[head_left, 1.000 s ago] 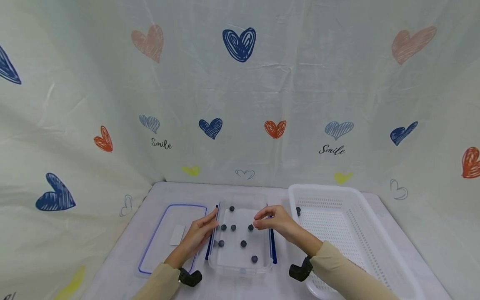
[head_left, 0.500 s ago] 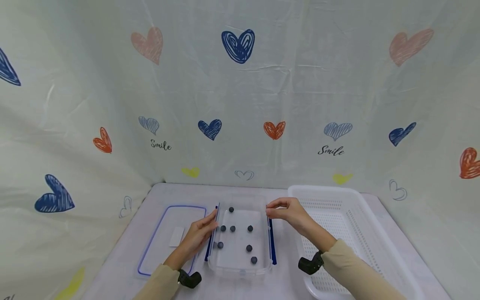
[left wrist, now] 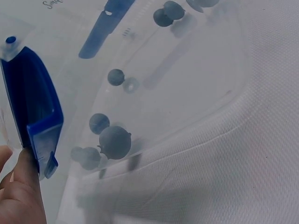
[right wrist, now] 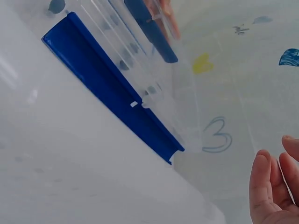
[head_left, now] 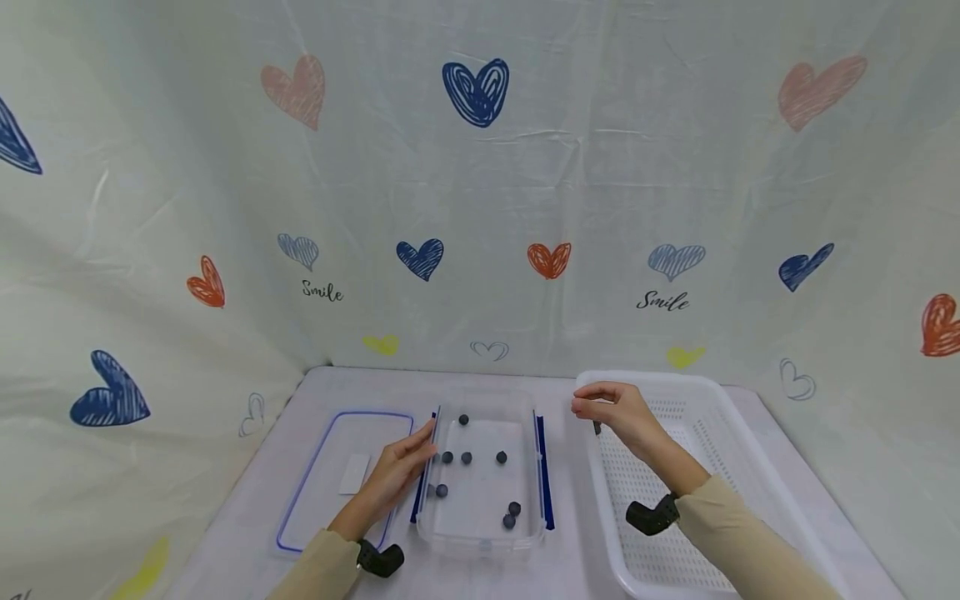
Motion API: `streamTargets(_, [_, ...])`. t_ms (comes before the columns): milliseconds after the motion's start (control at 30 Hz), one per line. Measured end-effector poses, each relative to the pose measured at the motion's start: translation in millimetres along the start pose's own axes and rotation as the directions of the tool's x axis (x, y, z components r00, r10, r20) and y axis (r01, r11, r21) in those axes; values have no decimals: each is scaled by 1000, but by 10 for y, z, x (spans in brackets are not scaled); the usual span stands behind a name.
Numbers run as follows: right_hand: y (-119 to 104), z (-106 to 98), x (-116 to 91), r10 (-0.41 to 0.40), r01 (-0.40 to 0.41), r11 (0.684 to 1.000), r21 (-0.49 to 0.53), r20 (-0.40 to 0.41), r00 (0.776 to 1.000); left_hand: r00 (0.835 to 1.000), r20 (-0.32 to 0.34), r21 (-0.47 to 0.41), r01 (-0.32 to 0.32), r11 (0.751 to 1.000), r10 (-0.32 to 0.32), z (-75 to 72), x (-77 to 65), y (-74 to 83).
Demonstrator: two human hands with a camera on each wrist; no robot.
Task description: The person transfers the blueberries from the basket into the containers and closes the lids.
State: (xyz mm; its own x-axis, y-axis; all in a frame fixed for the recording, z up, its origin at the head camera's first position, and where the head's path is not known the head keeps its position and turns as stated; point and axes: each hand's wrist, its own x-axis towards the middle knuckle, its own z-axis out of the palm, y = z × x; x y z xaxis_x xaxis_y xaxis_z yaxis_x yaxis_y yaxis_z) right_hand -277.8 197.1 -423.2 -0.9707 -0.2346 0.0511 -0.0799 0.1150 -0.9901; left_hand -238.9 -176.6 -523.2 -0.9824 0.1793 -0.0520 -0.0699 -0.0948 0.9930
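A clear plastic box (head_left: pixel 480 533) with blue side latches holds several blueberries (head_left: pixel 502 457), scattered over its floor. My left hand (head_left: pixel 390 482) rests against the box's left wall, fingers fairly straight; in the left wrist view its fingertips touch beside the blue latch (left wrist: pixel 39 102). Over the left rim of a white basket (head_left: pixel 720 517) hovers my right hand (head_left: pixel 618 412), fingers loosely bent. The right wrist view shows a gap between thumb and fingers (right wrist: pixel 261 182), with nothing visible in it. Partly hidden under that hand, a blueberry (head_left: pixel 597 427) shows at the basket's inner left side.
A clear lid (head_left: pixel 330 467) with a blue seal and a white label lies left of the box, partly under the left arm. The perforated basket takes up the table's right side. A white curtain (head_left: pixel 480 192) with printed hearts hangs behind the table (head_left: pixel 558 567).
My right hand has moved right, from over the box to over the basket's left rim. One blueberry has rolled forward and right, close to another. The left hand has stayed put.
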Motion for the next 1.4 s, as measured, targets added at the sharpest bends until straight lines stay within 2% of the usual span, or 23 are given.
streamTargets(233, [111,-168,24,-1,2,1000,21,-66,998,1000,9,0,-8,1000,8,-13,6,-6])
streamTargets(467, [318,-287,73,16,-11,999,41,-110,994,999,30,19,-27,999,26,-26,2,-11])
streamTargets(733, [528,-358,124,57,-63,998,-32,-150,987,1000,11,-8,-7,1000,7,-11,17,1])
streamTargets(900, [654,-368,153,73,-86,994,-60,-201,977,1000,3,-13,-4,1000,4,-7,18,-1])
streamTargets(1100, [788,-381,166,120,-156,979,-133,-247,962,1000,-2,-8,2,1000,-2,-16,9,-17])
streamTargets(1400, [1000,-413,218,90,-172,949,-266,-294,951,1000,10,-23,-8,1000,8,-28,2,-26])
